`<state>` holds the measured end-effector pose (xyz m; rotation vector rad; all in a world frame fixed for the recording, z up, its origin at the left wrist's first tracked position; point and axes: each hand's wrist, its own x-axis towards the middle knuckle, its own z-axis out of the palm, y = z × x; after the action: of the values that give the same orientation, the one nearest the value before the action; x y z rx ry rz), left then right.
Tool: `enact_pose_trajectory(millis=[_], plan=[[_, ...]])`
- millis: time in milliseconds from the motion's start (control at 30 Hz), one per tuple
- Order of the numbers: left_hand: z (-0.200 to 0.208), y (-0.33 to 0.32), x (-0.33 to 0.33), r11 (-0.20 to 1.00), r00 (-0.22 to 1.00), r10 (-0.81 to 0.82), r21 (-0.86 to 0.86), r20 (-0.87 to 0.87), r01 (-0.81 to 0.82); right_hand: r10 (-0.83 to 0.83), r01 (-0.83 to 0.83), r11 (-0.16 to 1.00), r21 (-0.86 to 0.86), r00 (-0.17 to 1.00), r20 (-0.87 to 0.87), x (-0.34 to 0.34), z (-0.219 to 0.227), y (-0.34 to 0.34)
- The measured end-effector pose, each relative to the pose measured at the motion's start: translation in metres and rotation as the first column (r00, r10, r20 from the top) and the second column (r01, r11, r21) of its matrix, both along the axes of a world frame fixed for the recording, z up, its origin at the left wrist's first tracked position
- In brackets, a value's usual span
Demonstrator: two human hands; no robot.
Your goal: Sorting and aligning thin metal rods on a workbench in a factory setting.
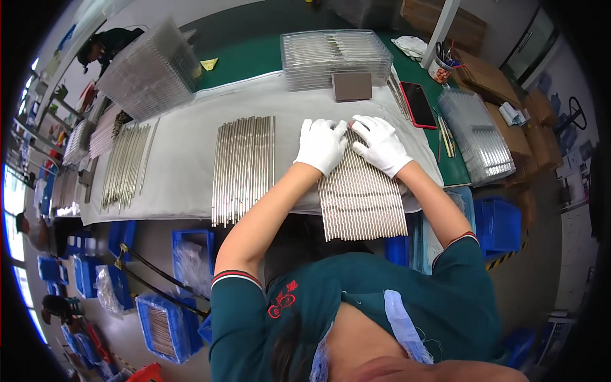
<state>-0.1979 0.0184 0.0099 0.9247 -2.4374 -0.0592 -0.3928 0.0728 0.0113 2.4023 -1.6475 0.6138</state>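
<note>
My left hand point(321, 145) and my right hand point(382, 145), both in white gloves, meet at the far end of a flat row of thin metal rods point(363, 197). Their fingers are bent and closed about the rod ends, and the gloves partly hide these ends. The near ends of this row reach past the front edge of the table. Left of my left hand, a second row of metal rods point(243, 165) lies side by side on the white cloth point(181, 172). Farther left is a looser bunch of similar rods point(124, 169).
Stacked clear plastic trays stand at the back point(337, 54), back left point(149, 70) and right point(477, 134). Beyond my hands sits a small brown block point(352, 86). A red-edged phone point(417, 105) and a cup of tools point(440, 70) are at right. Blue bins point(168, 328) stand below the table.
</note>
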Motion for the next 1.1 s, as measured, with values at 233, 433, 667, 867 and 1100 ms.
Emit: enact_pose_trajectory(millis=[233, 433, 667, 867, 1100], plan=[[0.050, 0.089, 0.092, 0.945, 0.862, -0.322, 0.184, 0.391, 0.270, 0.179, -0.056, 0.845, 0.532, 0.967, -0.182, -0.056, 0.066, 0.114], [-0.010, 0.102, 0.051, 0.940, 0.940, -0.340, -0.012, 0.026, 0.340, 0.021, 0.037, 0.986, 0.162, 0.939, -0.343, -0.028, 0.021, 0.135], [-0.015, 0.108, -0.009, 0.803, 0.787, -0.597, -0.116, -0.157, 0.585, 0.055, -0.033, 0.996, 0.079, 0.953, -0.299, -0.015, 0.003, 0.126], [0.036, 0.087, -0.015, 0.760, 0.692, -0.648, -0.216, -0.318, 0.613, 0.356, -0.376, 0.906, 0.195, 0.926, 0.128, -0.020, 0.035, 0.083], [0.106, -0.022, -0.039, 0.886, 0.684, -0.103, 0.245, -0.722, 0.393, 0.255, -0.342, 0.911, -0.229, 0.031, 0.966, -0.002, 0.003, -0.092]])
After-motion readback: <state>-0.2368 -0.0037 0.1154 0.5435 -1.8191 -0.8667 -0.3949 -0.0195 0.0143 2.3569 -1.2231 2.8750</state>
